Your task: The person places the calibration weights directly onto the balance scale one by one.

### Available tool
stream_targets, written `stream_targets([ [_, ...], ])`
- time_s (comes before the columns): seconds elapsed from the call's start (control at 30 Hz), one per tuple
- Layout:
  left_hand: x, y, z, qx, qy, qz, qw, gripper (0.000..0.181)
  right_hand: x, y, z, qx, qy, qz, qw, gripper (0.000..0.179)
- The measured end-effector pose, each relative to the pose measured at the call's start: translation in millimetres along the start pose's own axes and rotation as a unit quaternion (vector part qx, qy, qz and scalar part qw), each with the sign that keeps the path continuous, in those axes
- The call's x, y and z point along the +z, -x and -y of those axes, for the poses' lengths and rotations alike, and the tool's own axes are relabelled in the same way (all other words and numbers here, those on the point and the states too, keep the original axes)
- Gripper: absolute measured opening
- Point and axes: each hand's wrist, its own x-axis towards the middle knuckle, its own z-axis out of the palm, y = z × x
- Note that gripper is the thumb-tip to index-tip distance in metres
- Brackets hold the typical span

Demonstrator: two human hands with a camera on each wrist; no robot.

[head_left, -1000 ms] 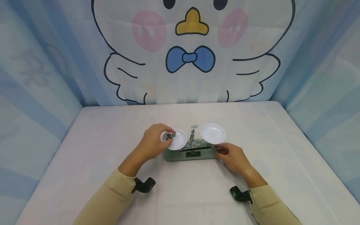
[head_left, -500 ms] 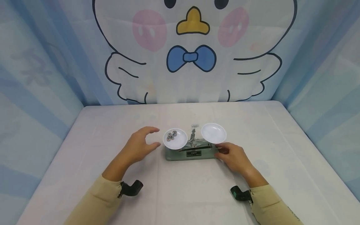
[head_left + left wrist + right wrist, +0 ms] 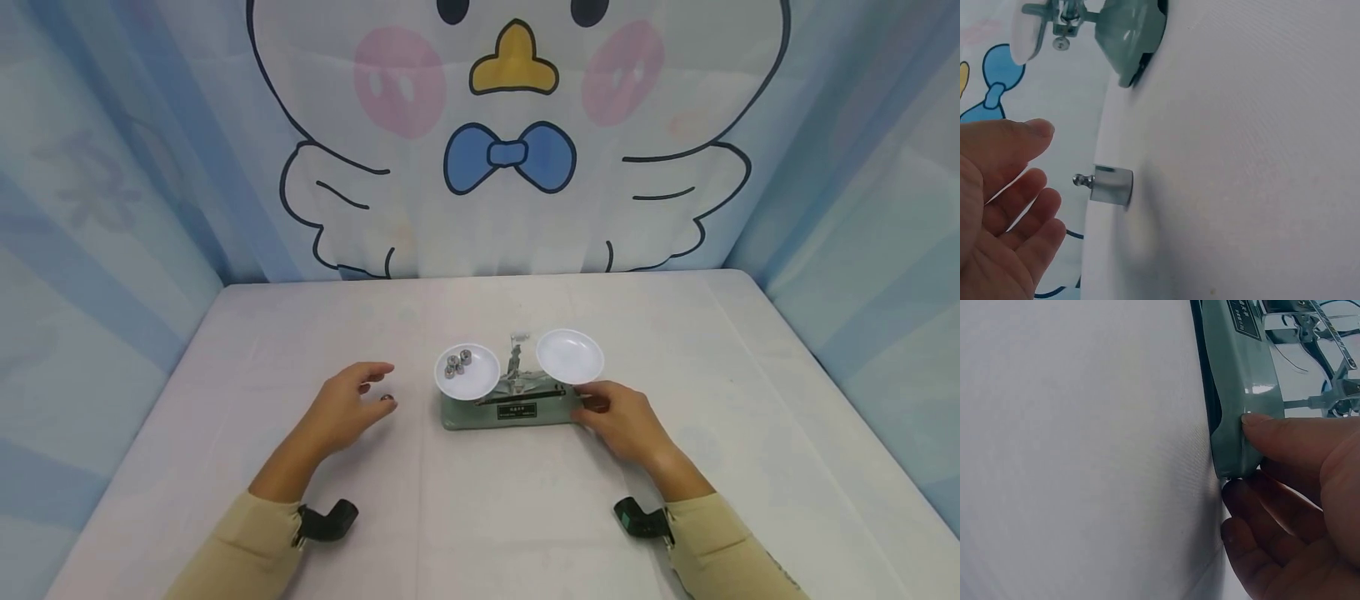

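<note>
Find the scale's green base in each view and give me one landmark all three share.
Head: green base, just below the middle.
Left wrist: green base, top edge, left of center.
Right wrist: green base, top edge, right of center, gripped by the right hand.
Shared landmark: the white tabletop.

Cartoon backdrop [image 3: 517, 233] with blue bow tie [image 3: 509, 155]; blue-striped side curtains [image 3: 97, 275]; pale tablecloth [image 3: 480, 508]

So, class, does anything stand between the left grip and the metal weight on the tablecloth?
Nothing visible does. In the left wrist view, only an unblocked gap shows between the left grip and the metal weight, which stands upright on the pale tablecloth, knob on top.
</note>
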Motion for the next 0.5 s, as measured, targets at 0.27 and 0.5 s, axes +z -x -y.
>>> stream_targets([
  [0.27,7.1,-0.8,10.6,-0.025,-0.007,0.003,0.9997,0.045,2,0.8,5,-0.001,-0.003,0.0,1.0,0.039],
  [0.5,10.9,-2.5,16.5,-0.014,-0.015,0.005,0.9998,0.036,7,0.0,11,-0.001,-0.009,0.004,0.9999,0.039],
])
